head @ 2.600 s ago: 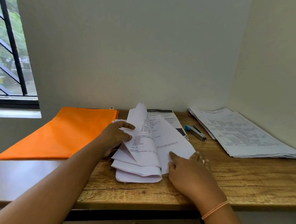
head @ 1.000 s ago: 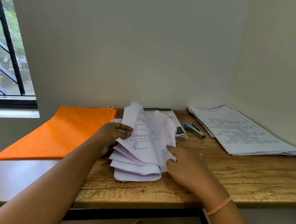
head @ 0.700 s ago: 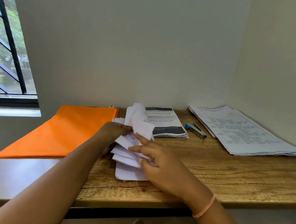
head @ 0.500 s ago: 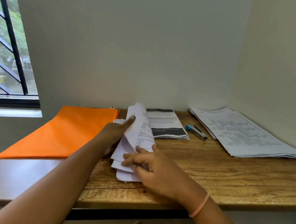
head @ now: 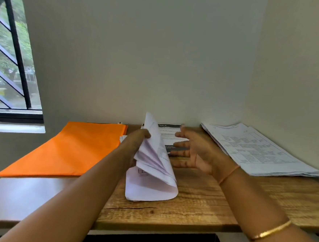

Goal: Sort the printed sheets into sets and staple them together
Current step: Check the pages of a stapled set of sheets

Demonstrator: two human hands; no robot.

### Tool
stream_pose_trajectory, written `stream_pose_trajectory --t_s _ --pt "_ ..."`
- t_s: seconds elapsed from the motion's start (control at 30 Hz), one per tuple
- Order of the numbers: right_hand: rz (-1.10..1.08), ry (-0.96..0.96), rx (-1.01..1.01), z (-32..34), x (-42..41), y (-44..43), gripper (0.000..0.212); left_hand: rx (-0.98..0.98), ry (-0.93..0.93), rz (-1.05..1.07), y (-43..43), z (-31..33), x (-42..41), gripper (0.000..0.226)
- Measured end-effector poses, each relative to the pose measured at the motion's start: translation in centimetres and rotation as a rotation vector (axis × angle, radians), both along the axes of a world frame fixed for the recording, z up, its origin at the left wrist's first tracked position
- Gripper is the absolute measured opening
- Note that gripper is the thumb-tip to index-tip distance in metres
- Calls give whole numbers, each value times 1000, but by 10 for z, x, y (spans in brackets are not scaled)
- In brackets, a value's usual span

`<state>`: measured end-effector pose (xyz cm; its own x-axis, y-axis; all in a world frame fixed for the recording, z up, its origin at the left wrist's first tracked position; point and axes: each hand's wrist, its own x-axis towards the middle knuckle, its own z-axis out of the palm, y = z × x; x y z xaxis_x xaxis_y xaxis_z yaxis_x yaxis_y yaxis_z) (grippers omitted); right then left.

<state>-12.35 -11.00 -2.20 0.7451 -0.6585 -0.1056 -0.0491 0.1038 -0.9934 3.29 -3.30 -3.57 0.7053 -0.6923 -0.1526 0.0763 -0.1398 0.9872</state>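
Observation:
My left hand (head: 136,140) grips a bundle of white printed sheets (head: 152,169) folded back on itself, its curled lower end resting on the wooden desk (head: 196,204). My right hand (head: 194,151) hovers just right of the bundle, fingers spread and straight, holding nothing. Behind it lies a printed set with dark bands (head: 170,133). A large pile of table-printed sheets (head: 256,150) lies at the right against the wall. The stapler is hidden behind my right hand.
An orange folder (head: 72,147) lies flat on the left half of the desk. Walls close the back and right sides; a barred window (head: 8,53) is at the left. Bare wood shows along the front edge.
My right hand has lifted off the sheets and moved right, opening out. The left hand has raised the folded bundle more upright.

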Motion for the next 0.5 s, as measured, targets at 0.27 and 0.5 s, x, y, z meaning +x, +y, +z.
stream_pose_trajectory --t_s 0.27,0.5 --pt "57 245 79 11 -12 -51 60 214 -435 -301 -24 -33 -35 88" --pt "-51 461 -55 -5 -19 -54 26 533 -958 -322 -24 -42 -52 44"
